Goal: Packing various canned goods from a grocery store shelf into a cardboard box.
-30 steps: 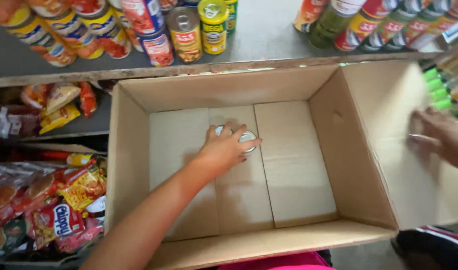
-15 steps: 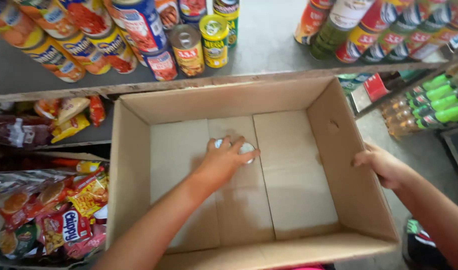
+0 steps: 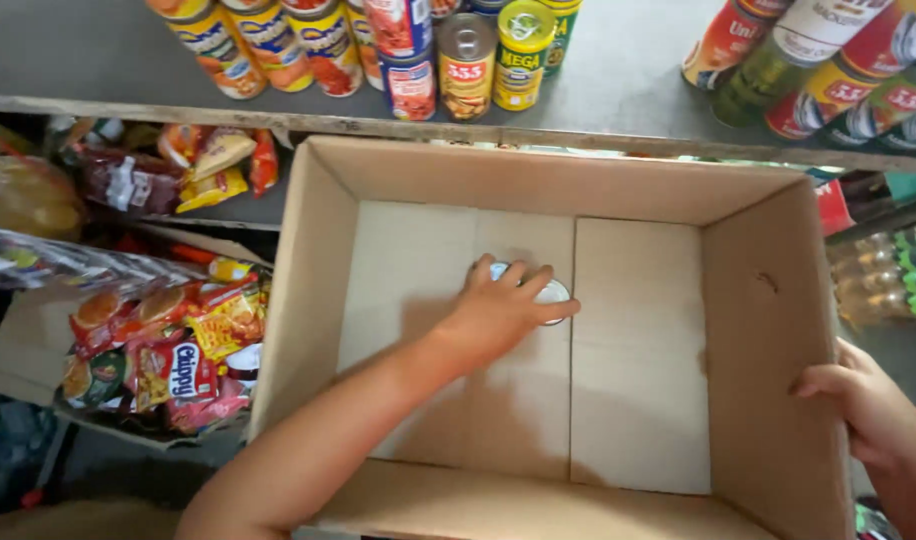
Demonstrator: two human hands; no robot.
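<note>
left hand (image 3: 498,310) clamped over small cans (image 3: 550,295) on floor of cardboard box (image 3: 328,250) | right hand (image 3: 858,400) closed on box's right wall | shelf cans (image 3: 468,65) beyond left hand

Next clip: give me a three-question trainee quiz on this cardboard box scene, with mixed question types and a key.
1. True or false: the left hand rests on a small round silver-topped can on the floor of the open brown cardboard box.
2. Where is the right hand? A) inside the box B) on the box's right wall C) on the grey shelf
3. Fill in: besides that can, the box holds ____ other items.

Key: 1 true. 2 B. 3 no.
</note>
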